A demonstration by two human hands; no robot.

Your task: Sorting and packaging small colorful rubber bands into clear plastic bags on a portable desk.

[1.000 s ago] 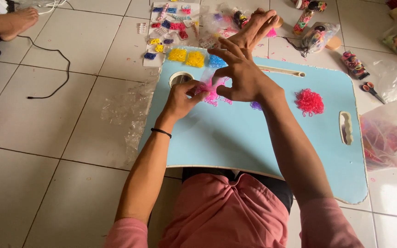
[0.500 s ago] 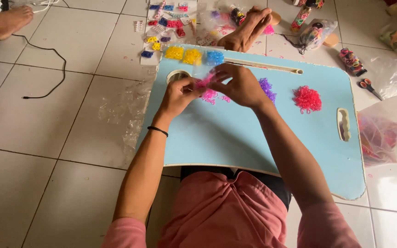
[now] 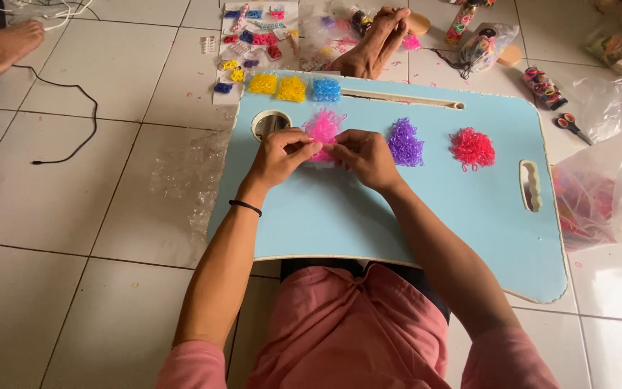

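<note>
Sitting on a tiled floor (image 3: 73, 187) in a pink shirt (image 3: 347, 331), a person leans over a light blue lap desk (image 3: 426, 216) and works with both hands at its far middle. The left hand (image 3: 278, 155), a black band (image 3: 245, 207) on its wrist, and the right hand (image 3: 365, 155) meet fingertip to fingertip, both pinching at a pile of small pink elastic bands (image 3: 323, 130) that lies on the desk just beyond them; what exactly sits between the fingers is too small to tell. Right of the hands lies a purple pile (image 3: 405, 142), and farther right a red pile (image 3: 472, 148), each apart from the next. A round hole (image 3: 271, 124) opens in the desk just left of the pink pile, and a slotted handle (image 3: 530, 185) is cut near the right edge. Along the far edge of the desk sit two yellow heaps (image 3: 277, 86) and a blue heap (image 3: 327, 88). Clear plastic sheeting (image 3: 181, 180) lies on the floor to the left of the desk, and a clear bag (image 3: 599, 194) of coloured bands rests to the right, with small scissors (image 3: 574, 127) just beyond it. Farther off, another person's bare feet (image 3: 376, 43) rest among packets of bands, a further foot (image 3: 8, 43) shows at far left beside a black cable (image 3: 73, 122).
</note>
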